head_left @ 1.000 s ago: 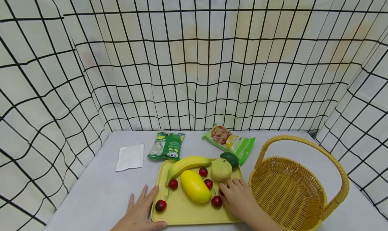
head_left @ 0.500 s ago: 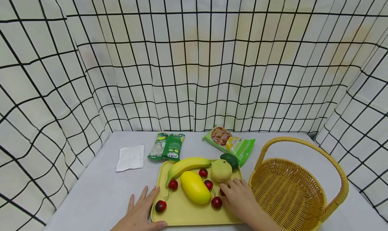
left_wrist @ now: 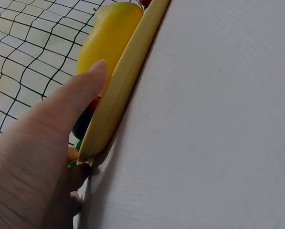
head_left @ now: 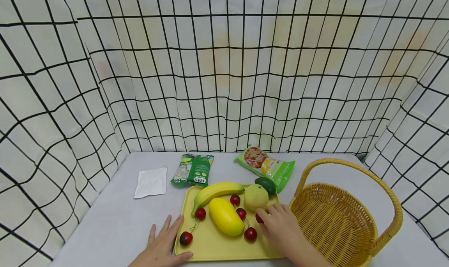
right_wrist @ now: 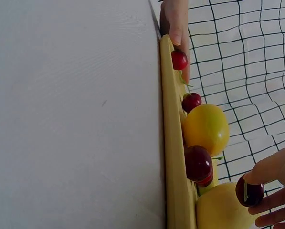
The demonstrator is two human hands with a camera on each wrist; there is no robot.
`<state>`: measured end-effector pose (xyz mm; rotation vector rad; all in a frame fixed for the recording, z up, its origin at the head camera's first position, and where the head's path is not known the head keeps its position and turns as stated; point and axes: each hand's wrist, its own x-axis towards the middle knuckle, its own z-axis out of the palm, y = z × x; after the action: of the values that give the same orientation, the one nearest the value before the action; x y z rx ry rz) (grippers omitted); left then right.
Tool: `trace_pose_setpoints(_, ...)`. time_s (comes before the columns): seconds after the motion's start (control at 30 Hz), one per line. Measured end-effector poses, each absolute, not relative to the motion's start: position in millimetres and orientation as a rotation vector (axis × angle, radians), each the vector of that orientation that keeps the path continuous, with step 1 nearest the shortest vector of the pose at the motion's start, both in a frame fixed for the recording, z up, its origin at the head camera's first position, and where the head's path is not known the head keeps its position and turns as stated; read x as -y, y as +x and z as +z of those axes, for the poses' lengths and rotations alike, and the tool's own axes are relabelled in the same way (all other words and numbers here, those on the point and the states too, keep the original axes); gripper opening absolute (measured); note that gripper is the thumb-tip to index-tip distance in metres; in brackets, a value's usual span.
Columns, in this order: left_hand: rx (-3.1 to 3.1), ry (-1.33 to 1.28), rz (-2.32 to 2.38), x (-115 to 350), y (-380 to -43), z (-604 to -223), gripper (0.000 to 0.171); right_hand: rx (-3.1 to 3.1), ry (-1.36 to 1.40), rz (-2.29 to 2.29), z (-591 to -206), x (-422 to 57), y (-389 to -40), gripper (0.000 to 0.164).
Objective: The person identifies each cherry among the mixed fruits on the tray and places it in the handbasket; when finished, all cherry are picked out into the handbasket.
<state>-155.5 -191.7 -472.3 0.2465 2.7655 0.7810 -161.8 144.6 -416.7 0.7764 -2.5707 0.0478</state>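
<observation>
My right hand point(head_left: 280, 228) pinches a dark red cherry point(right_wrist: 253, 195) between thumb and fingers, over the right side of a yellow tray point(head_left: 217, 252). Spread at the tray's front left corner, my left hand point(head_left: 159, 243) touches its edge, the thumb point(left_wrist: 92, 81) reaching over the rim in the left wrist view. On the tray lie a yellow mango point(head_left: 226, 217), a banana point(head_left: 217, 191), a round yellow-green fruit point(head_left: 256, 197) and several more cherries point(head_left: 250, 234). A dark green avocado-like fruit point(head_left: 266, 185) sits at the far right corner.
A wicker basket point(head_left: 333, 220) with a tall handle stands right of the tray, close to my right forearm. Behind the tray lie a green snack packet point(head_left: 193, 168) and a light green food bag point(head_left: 268, 165). A white cloth square point(head_left: 151, 182) is at the left.
My right hand has shifted slightly right, toward the basket, with the cherry in its fingers. My left hand stays at the tray's edge.
</observation>
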Motion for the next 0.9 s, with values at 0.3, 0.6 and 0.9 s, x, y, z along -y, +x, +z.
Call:
trace_pose_setpoints(0.3,-2.77,0.231,0.765,192,-156,-473,0.107,2.554,0.727,0.109,-402,-153,-163,0.024)
trace_pose_setpoints(0.6,-2.755,0.212,0.78,191,-156,-473,0.109,2.457,0.712,0.111,-394,-166,-168,0.027)
trace_pose_setpoints(0.9,-2.768,0.224,0.776,191,-156,-474,0.109,2.401,0.694,0.108,-387,-178,-169,0.032)
